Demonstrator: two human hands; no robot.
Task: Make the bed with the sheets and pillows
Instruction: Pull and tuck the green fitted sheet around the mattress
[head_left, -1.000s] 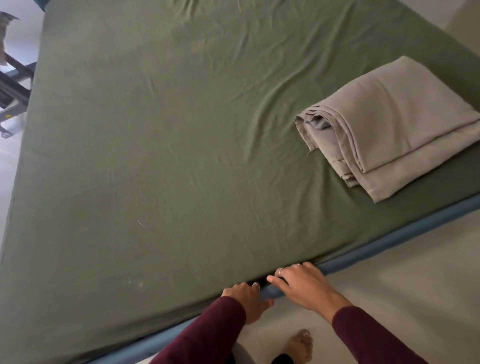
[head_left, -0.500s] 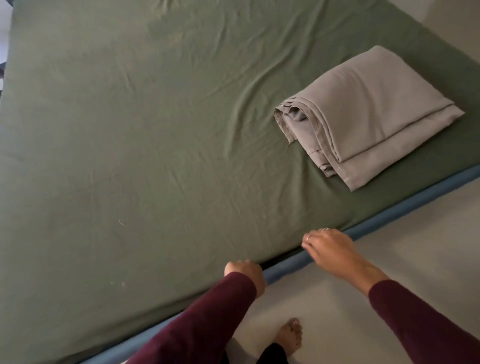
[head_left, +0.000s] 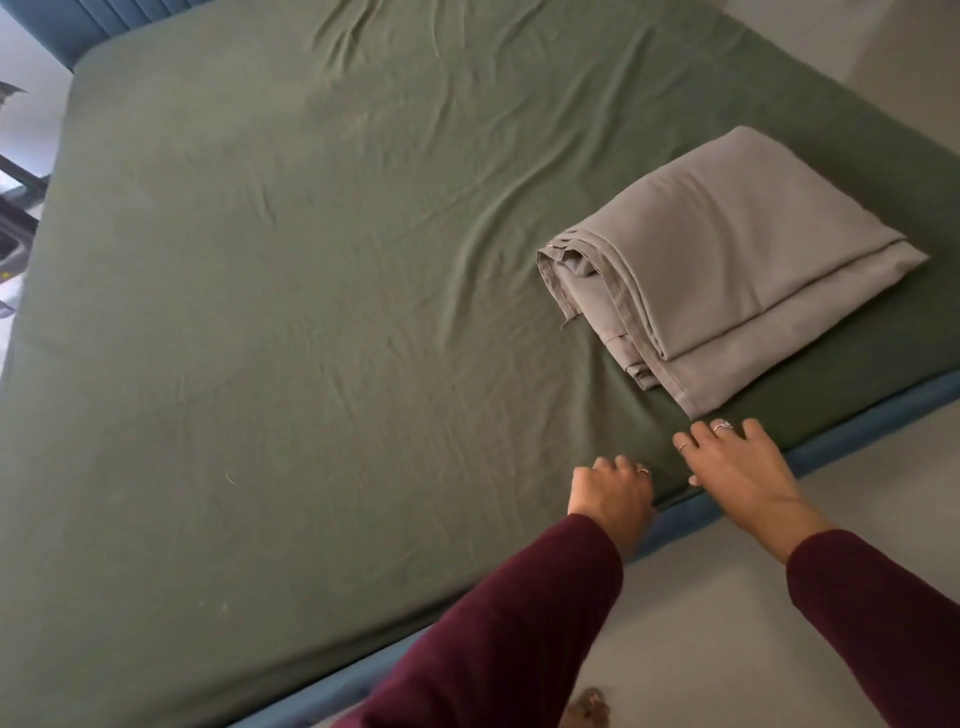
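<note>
Item 1, green fitted sheet: stretched over the whole mattress, creased in long diagonal wrinkles toward 12 and 2 o'clock, its near edge running along the bed's side from 7 to 3 o'clock.

Item 2, folded grey sheet: a thick rectangular bundle lying on the green sheet at about 2 o'clock from my hands, layered hems facing 9 o'clock, nearest corner pointing at 6 o'clock and ending just beside my right fingertips; I cannot tell whether they touch.

Item 3, blue bed frame: a narrow padded rail showing below the mattress edge, with a blue headboard panel at 11 o'clock.

Item 4, my left hand: palm down at the mattress edge, fingers bent over onto the green sheet, knuckles up, a ring visible; whether it actually pinches the cloth I cannot tell.

Item 5, my right hand: just beside the left, at its 3 o'clock, fingers spread and fairly straight, resting flat on the green sheet near the edge, gripping nothing, two rings visible.

Item 6, maroon sleeves: both forearms enter from 5 o'clock.

Item 7, pale floor: alongside the bed, with a bare foot at 6 o'clock.
</note>
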